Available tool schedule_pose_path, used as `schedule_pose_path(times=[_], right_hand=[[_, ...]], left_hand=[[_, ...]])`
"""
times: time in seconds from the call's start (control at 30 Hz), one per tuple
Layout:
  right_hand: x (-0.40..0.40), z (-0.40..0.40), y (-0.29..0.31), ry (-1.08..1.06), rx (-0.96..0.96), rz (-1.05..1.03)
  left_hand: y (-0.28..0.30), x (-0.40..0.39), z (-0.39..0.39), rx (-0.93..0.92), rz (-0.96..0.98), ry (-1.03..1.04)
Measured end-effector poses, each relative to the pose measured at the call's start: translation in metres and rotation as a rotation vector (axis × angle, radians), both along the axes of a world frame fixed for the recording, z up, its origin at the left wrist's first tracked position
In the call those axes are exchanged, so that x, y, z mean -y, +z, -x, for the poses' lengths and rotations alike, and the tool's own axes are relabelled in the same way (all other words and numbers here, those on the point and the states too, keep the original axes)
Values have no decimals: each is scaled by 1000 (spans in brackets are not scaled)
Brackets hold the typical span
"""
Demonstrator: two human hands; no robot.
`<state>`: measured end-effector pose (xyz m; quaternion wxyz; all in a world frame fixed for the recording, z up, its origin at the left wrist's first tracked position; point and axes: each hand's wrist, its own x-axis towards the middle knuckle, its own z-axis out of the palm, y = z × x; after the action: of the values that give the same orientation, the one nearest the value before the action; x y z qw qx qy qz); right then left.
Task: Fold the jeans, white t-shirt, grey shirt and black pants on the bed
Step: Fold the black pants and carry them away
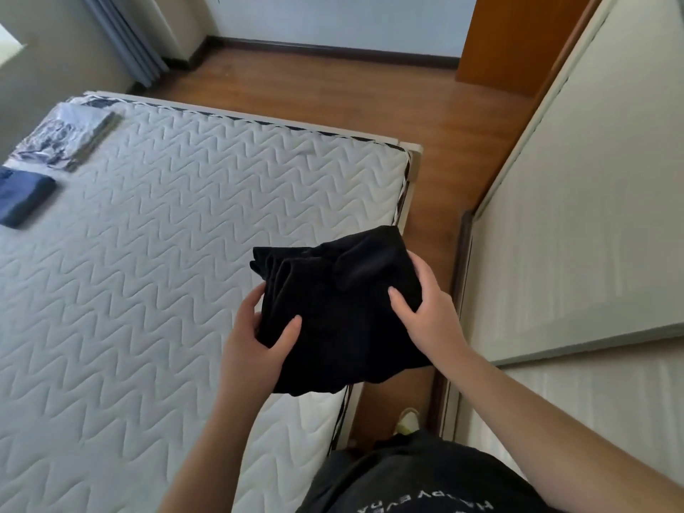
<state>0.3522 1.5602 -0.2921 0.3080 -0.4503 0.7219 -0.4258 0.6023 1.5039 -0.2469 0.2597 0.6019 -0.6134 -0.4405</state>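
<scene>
Both hands grip the soft black pants [333, 312], folded into a thick bundle above the right edge of the white zigzag-quilted mattress [166, 253]: my left hand [255, 342] and right hand [425, 309] pinch its sides. Folded blue jeans [22, 198] lie near the left edge. Brown wooden floor [370, 98] lies beyond.

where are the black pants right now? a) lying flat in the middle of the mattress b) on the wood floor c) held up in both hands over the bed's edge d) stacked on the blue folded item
c: the left hand and right hand each grip a side of the bunched black pants, lifted above the mattress edge.
</scene>
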Motion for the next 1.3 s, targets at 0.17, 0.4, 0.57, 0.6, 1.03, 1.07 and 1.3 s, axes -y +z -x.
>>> schedule_pose_path(times=[0.17,0.4,0.57,0.6,1.03,1.07,1.3], right_hand=[[18,6,-6,23,-40,9],[50,43,0,-29,-107,-12],[72,68,17,-51,-156,-76],[76,73,18,-54,-160,-84],[173,157,27,-111,-245,-114],[185,167,25,-108,-237,-110],[281,251,-9,66,-246,-120]], left_hand=[[-11,22,1,10,-12,26],[-21,84,32,-93,-66,-124],[-23,122,56,-129,-90,-273],[-24,132,61,-136,-103,-287],[-28,239,148,-188,-103,-287],[-30,248,154,-191,-109,-261],[-39,309,225,-134,-140,-175]])
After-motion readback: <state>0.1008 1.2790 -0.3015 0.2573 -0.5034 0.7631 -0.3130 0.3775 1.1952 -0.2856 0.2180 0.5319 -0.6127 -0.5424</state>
